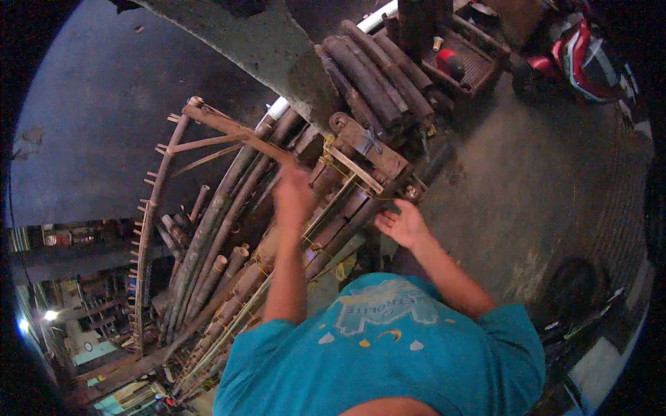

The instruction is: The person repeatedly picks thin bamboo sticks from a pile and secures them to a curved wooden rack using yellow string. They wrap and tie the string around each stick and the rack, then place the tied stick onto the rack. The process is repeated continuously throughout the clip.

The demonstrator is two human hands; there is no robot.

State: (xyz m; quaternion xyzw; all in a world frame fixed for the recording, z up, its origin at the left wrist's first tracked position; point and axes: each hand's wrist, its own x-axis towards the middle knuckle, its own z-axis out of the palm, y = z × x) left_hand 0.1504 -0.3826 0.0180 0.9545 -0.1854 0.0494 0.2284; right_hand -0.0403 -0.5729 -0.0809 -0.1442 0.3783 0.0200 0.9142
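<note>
My left hand (295, 186) is over the left side of a long wooden frame, smeared by motion, so its fingers cannot be made out. On the other side, my right hand (404, 223) has its fingers apart beside the frame's end, close to a thin yellow cord (380, 199). A light wooden strip (354, 168) crosses the frame between the hands. Behind it sits a brown wooden block (388, 158) with a greyish piece on top. Long slats (333, 220) run toward the lower left, with yellow ties around them.
Several bamboo poles (225, 201) lean at the left, beside a curved pole with pegs (148, 222). A concrete post (257, 41) slants above. Stacked dark logs (368, 76), a crate (468, 80) with a red object, and a red-and-white motorcycle (579, 59) stand farther back.
</note>
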